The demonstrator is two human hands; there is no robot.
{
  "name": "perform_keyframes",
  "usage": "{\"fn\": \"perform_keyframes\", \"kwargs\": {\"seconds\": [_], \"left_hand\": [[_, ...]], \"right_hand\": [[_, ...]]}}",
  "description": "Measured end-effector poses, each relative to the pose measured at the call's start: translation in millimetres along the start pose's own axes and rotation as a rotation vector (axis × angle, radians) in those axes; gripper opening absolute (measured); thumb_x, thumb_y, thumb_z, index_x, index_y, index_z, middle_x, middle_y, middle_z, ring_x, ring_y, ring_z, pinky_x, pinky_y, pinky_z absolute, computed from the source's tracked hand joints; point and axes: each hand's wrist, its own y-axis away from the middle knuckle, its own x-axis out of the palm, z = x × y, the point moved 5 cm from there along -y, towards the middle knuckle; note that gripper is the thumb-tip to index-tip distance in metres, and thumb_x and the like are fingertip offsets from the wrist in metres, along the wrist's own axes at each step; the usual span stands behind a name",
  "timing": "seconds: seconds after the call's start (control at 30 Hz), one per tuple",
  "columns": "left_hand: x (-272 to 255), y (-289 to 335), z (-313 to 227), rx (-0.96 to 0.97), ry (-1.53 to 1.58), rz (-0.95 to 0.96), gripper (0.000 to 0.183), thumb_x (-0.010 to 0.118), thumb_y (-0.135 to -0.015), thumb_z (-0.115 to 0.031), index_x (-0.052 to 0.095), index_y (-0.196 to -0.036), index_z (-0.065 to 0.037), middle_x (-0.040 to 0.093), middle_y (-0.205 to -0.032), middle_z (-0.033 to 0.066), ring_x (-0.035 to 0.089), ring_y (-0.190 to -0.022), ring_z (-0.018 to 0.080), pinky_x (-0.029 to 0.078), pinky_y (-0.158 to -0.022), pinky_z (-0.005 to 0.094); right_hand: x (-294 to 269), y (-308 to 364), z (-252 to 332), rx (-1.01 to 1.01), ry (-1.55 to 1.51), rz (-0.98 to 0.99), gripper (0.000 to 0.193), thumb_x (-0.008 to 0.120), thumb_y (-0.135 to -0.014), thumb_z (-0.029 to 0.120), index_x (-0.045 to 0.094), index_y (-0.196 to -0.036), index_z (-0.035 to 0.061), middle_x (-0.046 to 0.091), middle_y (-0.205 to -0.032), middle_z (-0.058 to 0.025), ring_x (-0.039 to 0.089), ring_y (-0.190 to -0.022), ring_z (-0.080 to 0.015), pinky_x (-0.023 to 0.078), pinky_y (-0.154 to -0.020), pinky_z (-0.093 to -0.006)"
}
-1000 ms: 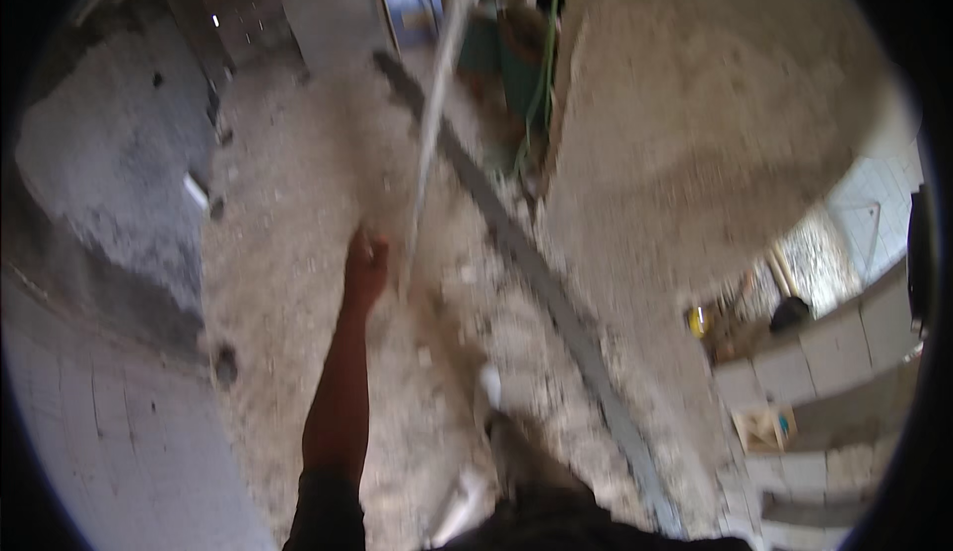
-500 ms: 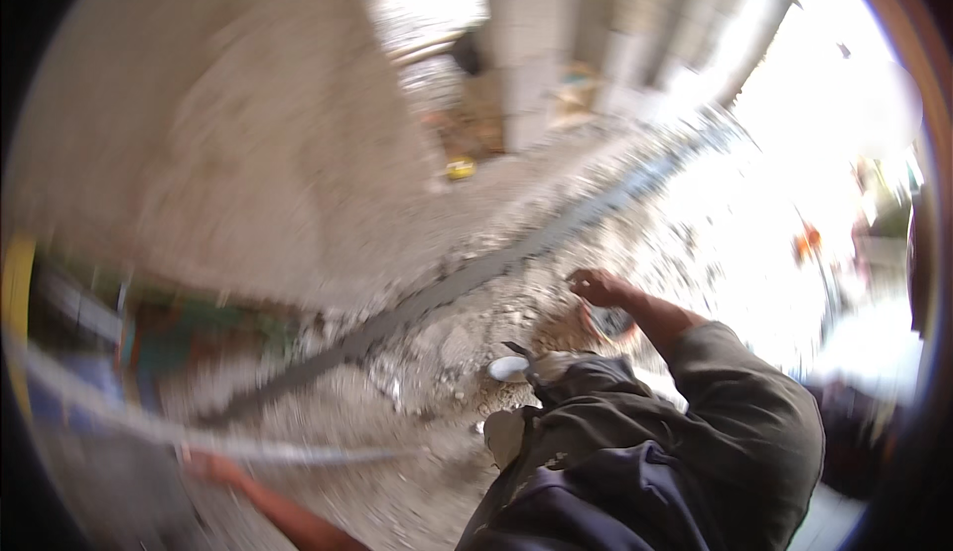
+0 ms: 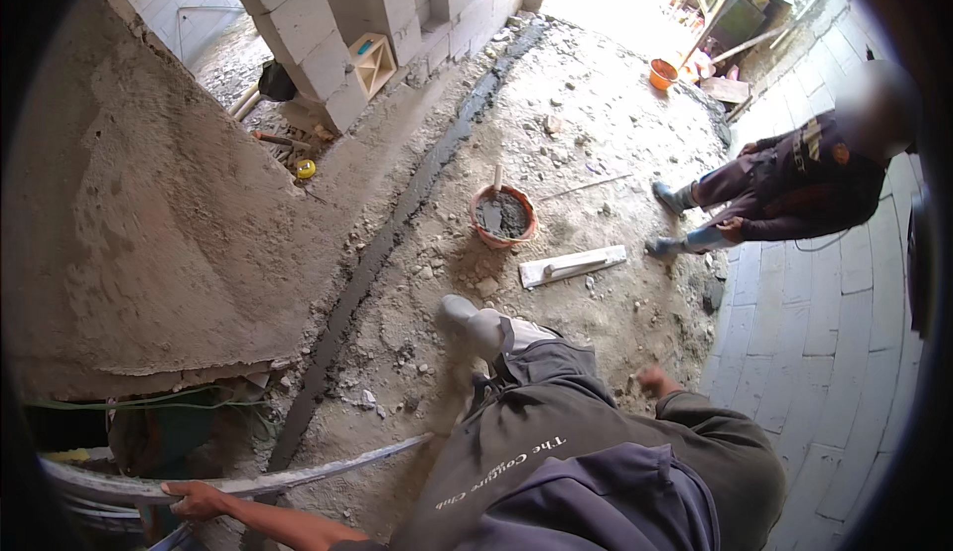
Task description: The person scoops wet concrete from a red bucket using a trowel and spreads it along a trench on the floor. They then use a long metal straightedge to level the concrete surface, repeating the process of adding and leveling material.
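Note:
My left hand [image 3: 197, 500] is closed round a long, pale straightedge bar [image 3: 328, 467], which bends across the lower left of the fisheye view. The bar's inner end lies near my legs, above the rubble floor. My right hand [image 3: 655, 380] hangs out at my right side, smeared by motion, so its fingers do not show clearly. A strip of wet grey mortar [image 3: 369, 275] runs diagonally along the floor, passing near the bar. Ahead of me stands an orange bucket [image 3: 535, 228] with mortar and a trowel [image 3: 493, 211] in it. Beside it lies a white plastering float [image 3: 573, 266].
A co-worker [image 3: 799, 179] in dark clothes and boots stands at the right by a pale block wall [image 3: 794, 343]. A rough raised slab [image 3: 189, 204] fills the left. A yellow tape measure [image 3: 305, 169] rests near its corner. Farther off sits another orange bucket [image 3: 662, 74].
My view has swung, bringing the co-worker into sight. My right hand has moved from near the bucket back to my right side. My left hand still holds the bar.

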Motion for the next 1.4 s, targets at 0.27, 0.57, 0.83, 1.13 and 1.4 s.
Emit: {"fn": "perform_keyframes", "kwargs": {"seconds": [0.27,0.57,0.83,1.13,1.4], "left_hand": [[-97.6,72.4,-82.7,0.109,0.42,0.114,0.062,0.042,-0.097,-0.047,0.061,-0.09,0.012,0.062,-0.08,0.032,0.06,-0.075,0.0481,0.048,-0.067,0.0495],[-172.8,225.1,-252.1,0.503,0.825,0.497,0.061,0.034,-0.096,-0.049,0.056,-0.092,0.008,0.057,-0.084,0.0312,0.052,-0.079,0.0507,0.043,-0.069,0.0511],[-250.9,321.4,-410.6,0.794,1.074,0.637,0.052,0.033,-0.099,-0.043,0.049,-0.078,0.002,0.049,-0.07,0.0226,0.045,-0.065,0.0422,0.037,-0.06,0.0474],[-305.3,425.9,-570.5,1.025,1.177,0.749,0.052,0.033,-0.099,-0.041,0.041,-0.069,0.0,0.041,-0.061,0.0184,0.038,-0.056,0.0365,0.03,-0.054,0.0449],[-310.3,541.7,-744.4,1.058,1.222,1.11,0.044,0.031,-0.101,-0.028,0.037,-0.068,0.001,0.037,-0.059,0.0184,0.035,-0.055,0.0328,0.027,-0.056,0.0448]], "right_hand": [[-35.4,133.5,149.2,0.231,-0.876,0.214,0.038,0.054,-0.089,0.029,0.061,-0.109,-0.001,0.068,-0.089,-0.0179,0.068,-0.081,-0.025,0.055,-0.066,-0.0388],[-165.2,45.0,67.0,-0.049,-1.156,-0.352,0.036,0.054,-0.093,0.029,0.057,-0.117,0.0015,0.066,-0.093,-0.0119,0.064,-0.079,-0.0178,0.05,-0.066,-0.0335],[-173.9,47.1,-73.8,0.073,-1.032,-0.43,0.033,0.056,-0.092,0.026,0.057,-0.114,0.0015,0.065,-0.105,-0.02,0.062,-0.101,-0.0313,0.048,-0.086,-0.04],[-260.9,5.7,-152.4,0.073,-1.067,-0.529,0.031,0.058,-0.09,0.02,0.057,-0.117,0.0043,0.064,-0.108,-0.0199,0.063,-0.101,-0.0303,0.049,-0.085,-0.0375],[-560.0,-74.2,-147.2,-0.353,-0.86,-0.808,0.027,0.058,-0.091,0.014,0.057,-0.115,0.0015,0.063,-0.109,-0.0188,0.065,-0.095,-0.0311,0.05,-0.082,-0.0363]]}}
